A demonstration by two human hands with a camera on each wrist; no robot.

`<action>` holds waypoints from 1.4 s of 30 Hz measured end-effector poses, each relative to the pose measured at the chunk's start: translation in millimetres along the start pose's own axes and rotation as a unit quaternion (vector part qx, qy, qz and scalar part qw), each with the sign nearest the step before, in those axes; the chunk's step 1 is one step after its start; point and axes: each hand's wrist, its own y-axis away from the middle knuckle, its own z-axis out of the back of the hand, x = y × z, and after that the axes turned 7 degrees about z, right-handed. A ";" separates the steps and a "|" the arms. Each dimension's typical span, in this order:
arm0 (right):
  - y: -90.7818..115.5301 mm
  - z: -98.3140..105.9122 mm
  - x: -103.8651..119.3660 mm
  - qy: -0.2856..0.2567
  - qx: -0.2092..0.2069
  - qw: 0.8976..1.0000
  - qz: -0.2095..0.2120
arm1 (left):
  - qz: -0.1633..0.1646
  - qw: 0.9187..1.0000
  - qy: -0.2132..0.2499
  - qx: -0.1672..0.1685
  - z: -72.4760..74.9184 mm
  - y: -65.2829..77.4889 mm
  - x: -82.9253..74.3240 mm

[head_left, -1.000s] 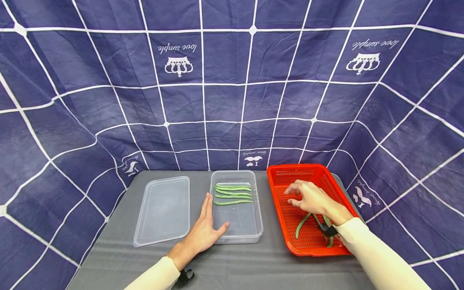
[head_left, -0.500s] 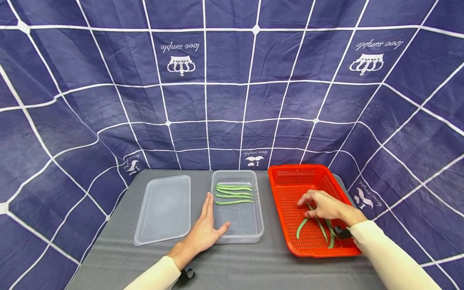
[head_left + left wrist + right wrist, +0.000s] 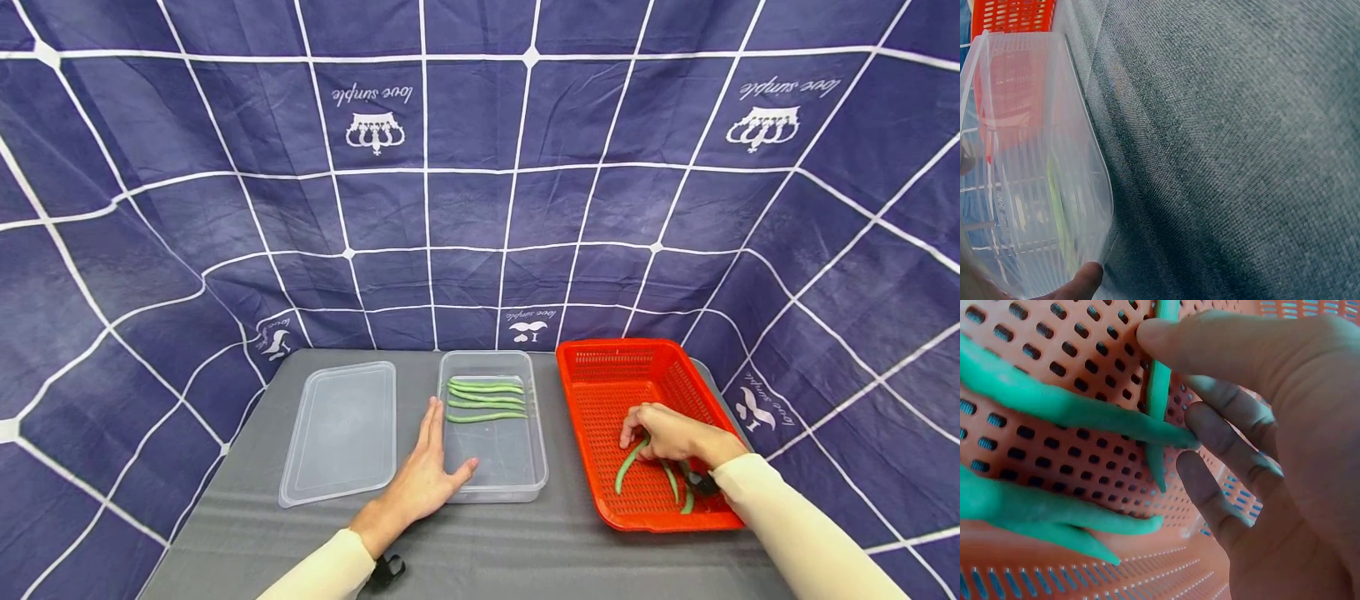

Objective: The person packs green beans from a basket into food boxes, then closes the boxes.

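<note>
In the head view my left hand (image 3: pixel 420 482), its fingers straight, rests along the left side of a clear plastic box (image 3: pixel 491 493). Several green beans (image 3: pixel 486 417) lie side by side across the far half of that box. The left wrist view shows a fingertip (image 3: pixel 1088 278) against the ribbed box wall (image 3: pixel 1088 156). My right hand (image 3: pixel 675 435) reaches down into a red basket (image 3: pixel 652 522). Seen from the right wrist, its thumb and index finger pinch one green bean (image 3: pixel 1157 394). Other loose beans (image 3: pixel 1054 403) lie beside and across it on the basket floor.
A translucent flat lid (image 3: pixel 341 437) lies on the grey tablecloth (image 3: pixel 480 550), left of the box. Behind and on both sides hangs a blue curtain (image 3: pixel 472 208) with white lines. The red basket stands right of the box, a gap between them.
My right hand has lowered from above the basket toward its near part, and its fingers have closed on a green bean. My left hand stays at the box.
</note>
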 end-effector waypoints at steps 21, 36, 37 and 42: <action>5.6 3.2 6.4 -0.019 -0.013 1.000 -0.001 | 0.000 1.000 0.006 0.004 -0.2 3.3 -1.5; -0.2 6.8 15.4 -0.003 -0.061 0.998 -0.003 | -0.002 1.000 0.007 0.002 2.6 0.1 -0.2; -0.8 7.1 16.4 -0.005 -0.062 0.998 -0.005 | -0.001 1.000 0.007 0.004 2.5 0.2 -0.4; -2.8 7.6 21.0 -0.015 -0.074 0.997 0.002 | -0.001 1.000 0.005 0.006 2.2 1.9 -1.4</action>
